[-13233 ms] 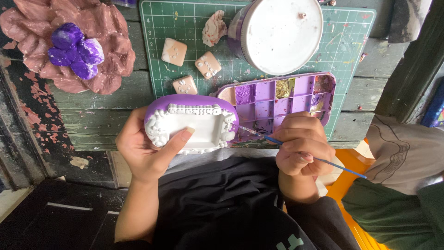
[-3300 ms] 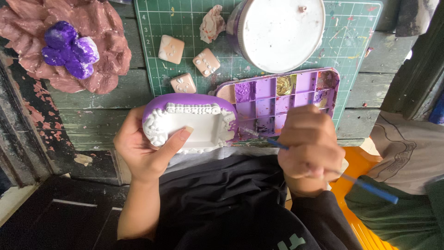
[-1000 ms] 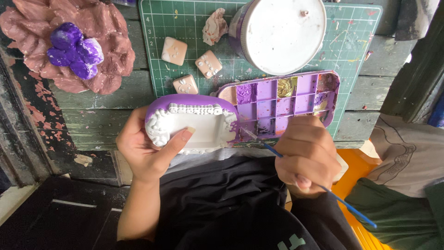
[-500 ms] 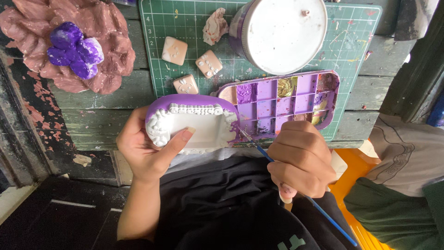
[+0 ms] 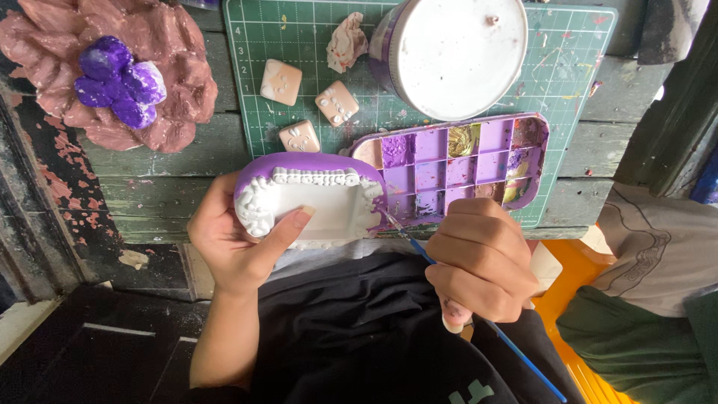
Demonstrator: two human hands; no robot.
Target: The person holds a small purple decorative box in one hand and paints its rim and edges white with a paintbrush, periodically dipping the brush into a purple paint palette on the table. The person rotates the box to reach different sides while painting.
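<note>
- Weathered green planks make up the bench (image 5: 179,194), with peeling paint along its left edge and a green cutting mat (image 5: 568,67) laid over its upper middle.
- At the far left on the bench lies a pinkish clay flower (image 5: 161,52), its centre painted purple.
- On the mat's left part sit three small tan tiles (image 5: 281,81) with raised white patterns, and a crumpled bit of paper (image 5: 346,41) just above them.
- The left hand (image 5: 235,243) holds a white ornamental frame (image 5: 314,202) with a purple-painted rim at the bench's near edge; its fingers are clamped on the frame, thumb pressed across the white face and the others hidden behind.
- Just right of the frame, a purple paint palette (image 5: 460,168) rests on the mat, its wells holding purple, gold and dark paint.
- Above the palette stands a round tub with a white lid (image 5: 460,52).
- The right hand (image 5: 482,258) has its fingers together around a thin blue paintbrush (image 5: 523,357), whose tip meets the frame's right edge, beside the palette.
- At the far right are grey-green cloth (image 5: 643,329) and an orange surface (image 5: 576,299).
</note>
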